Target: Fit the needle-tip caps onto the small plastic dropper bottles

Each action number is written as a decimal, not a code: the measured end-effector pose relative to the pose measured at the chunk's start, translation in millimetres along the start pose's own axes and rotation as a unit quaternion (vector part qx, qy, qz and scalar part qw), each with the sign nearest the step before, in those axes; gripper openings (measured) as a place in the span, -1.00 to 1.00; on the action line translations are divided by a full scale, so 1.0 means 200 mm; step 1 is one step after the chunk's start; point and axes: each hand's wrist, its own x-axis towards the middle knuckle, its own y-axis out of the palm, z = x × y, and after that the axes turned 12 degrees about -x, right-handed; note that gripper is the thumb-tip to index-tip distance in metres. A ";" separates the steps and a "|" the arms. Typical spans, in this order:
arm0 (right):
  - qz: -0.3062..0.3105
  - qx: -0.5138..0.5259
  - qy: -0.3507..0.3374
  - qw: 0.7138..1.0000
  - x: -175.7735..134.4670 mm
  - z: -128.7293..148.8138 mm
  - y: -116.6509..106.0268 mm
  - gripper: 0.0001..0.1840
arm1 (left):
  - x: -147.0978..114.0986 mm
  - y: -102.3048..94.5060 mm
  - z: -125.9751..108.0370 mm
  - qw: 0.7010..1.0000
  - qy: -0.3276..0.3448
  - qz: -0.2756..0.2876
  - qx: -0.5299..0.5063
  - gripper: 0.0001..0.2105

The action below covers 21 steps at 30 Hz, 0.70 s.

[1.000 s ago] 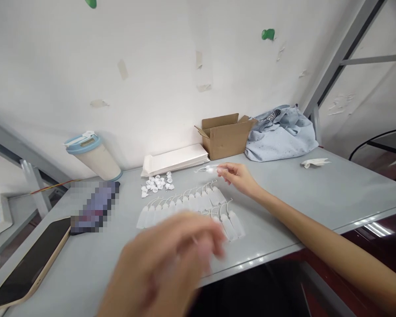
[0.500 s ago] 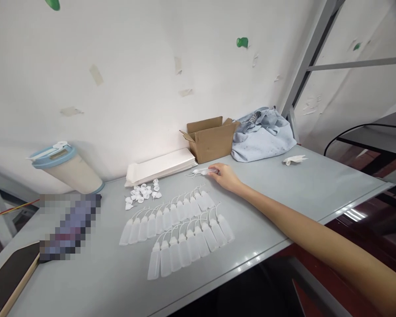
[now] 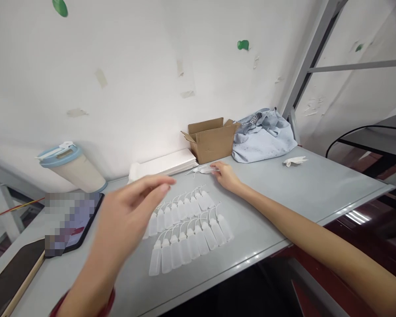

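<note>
- Left hand (image 3: 132, 211): raised over the table (image 3: 270, 198), slightly blurred; thumb and fingers parted, pointing toward the middle. Dark red cuff (image 3: 110, 303) at the wrist.
- Right hand (image 3: 227, 175): well apart from the left, low at the back of the table; thumb and fingers closed on a translucent bottle (image 3: 206, 170). Whether the bottle rests on the surface, one cannot tell.
- Back row of bottles (image 3: 180, 209): translucent, white-necked, with thin curved tubes, lying side by side; its left end is hidden behind the left hand.
- Front row of bottles (image 3: 186, 245): same pattern, lying closer to the table's near edge.
- White packets (image 3: 166, 163): a flat stack against the wall (image 3: 135, 57), just beside the box.
- Cardboard box (image 3: 215, 144): flaps up, behind the right hand.
- Light blue cloth bag (image 3: 265, 140): slumped, to the right of the box.
- Crumpled white tissue (image 3: 295, 161): on the table, near the bag.
- Tumbler (image 3: 81, 172): pale body, blue lid, at the back left.
- Phones: one with a lit, partly pixelated screen (image 3: 82, 224); one dark-screened (image 3: 15, 275), at the left edge.
</note>
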 end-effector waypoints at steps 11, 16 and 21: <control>-0.019 0.012 -0.026 0.999 -0.01 0.00 -0.05 -0.68 | 0.22 0.06 0.39 0.971 0.052 0.055 0.226 -0.75; 0.008 0.039 -0.054 0.998 -0.07 0.11 -0.18 -0.86 | 0.19 0.06 0.39 0.964 0.058 0.060 0.251 -0.78; 0.120 0.088 -0.096 0.984 -0.14 0.22 -0.27 -0.81 | 0.19 0.08 0.41 0.967 0.062 0.050 0.243 -0.84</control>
